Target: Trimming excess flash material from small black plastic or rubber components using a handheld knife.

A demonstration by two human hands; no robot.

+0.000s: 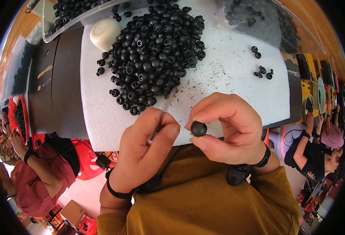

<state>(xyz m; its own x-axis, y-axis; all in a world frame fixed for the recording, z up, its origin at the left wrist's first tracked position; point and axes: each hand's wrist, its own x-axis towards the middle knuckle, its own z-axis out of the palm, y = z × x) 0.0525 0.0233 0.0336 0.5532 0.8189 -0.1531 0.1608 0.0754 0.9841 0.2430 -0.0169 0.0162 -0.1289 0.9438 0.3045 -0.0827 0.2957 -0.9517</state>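
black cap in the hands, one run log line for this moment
right hand: pinches black cap | left hand: thin pale tool, unclear | cap pile: on white foam sheet

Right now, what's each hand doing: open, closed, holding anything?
Left hand: closed, pinching a small thin pale object; what it is cannot be told.
Right hand: closed, pinching one round black bead.

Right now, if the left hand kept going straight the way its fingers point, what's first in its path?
Probably the small black round part pinched in the right hand: the left hand points up-right toward it. Depth is unclear, so it might pass beneath.
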